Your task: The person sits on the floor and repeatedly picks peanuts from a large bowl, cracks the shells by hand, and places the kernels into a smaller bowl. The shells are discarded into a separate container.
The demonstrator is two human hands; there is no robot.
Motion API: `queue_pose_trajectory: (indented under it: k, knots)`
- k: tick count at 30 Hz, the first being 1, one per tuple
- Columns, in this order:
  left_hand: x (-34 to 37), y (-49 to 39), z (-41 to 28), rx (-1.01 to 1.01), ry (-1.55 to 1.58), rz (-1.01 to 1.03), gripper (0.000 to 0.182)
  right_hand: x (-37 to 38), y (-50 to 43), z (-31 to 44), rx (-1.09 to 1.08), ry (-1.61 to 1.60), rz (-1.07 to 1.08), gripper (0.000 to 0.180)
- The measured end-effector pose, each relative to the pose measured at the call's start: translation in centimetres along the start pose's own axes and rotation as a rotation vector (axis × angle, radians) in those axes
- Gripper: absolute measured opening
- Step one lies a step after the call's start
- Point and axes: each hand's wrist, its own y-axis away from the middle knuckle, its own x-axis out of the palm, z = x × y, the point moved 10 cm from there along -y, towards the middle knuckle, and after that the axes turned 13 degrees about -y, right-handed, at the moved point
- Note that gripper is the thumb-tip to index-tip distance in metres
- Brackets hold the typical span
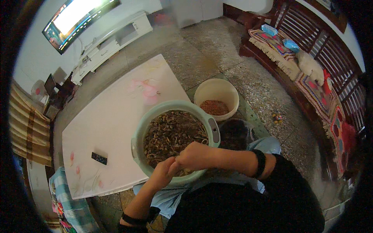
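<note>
A pale green plastic basin (178, 104) rests at the corner of a table, close before me. It holds dark brown, dried plant-like pieces (172, 134) mixed with lighter stems. Over the basin's near side my left hand (164, 171) and my right hand (193, 155) meet, their fingers bent and close together. Whether anything small is between the fingertips cannot be told. Beyond the basin to the right stands a white bucket (217, 87) with reddish-brown bits (214, 107) at its bottom. A dark mass (233, 132), perhaps in a clear bag, lies below the bucket near my knee.
The table (116, 119) has a pale floral cover and bears a black remote control (99, 158). A wooden bench (294, 84) with patterned covers runs along the right. A low white cabinet (107, 49) stands beneath a lit television (75, 23). A small colourful object (277, 118) lies on the floor.
</note>
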Motion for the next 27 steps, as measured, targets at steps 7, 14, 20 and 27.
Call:
queue_pose_trajectory:
  k: [7,14,20,27]
  knots:
    - [0.4,-0.1,0.4,0.112,0.164,0.002,0.036,0.4,-0.4,0.5,-0.02,0.004,0.094,0.023]
    - [-0.2,0.0,0.6,0.036,0.757,-0.002,0.032,-2.9,1.7,-3.2,0.225,-0.679,-0.458,0.021]
    - [1.0,0.3,-0.4,0.022,1.008,0.158,0.033,0.8,1.8,-4.4,0.412,-1.44,-0.371,0.022]
    - [0.5,0.1,1.3,0.034,0.816,0.026,0.042,-2.4,-0.4,-0.4,0.014,-0.803,-0.4,0.023]
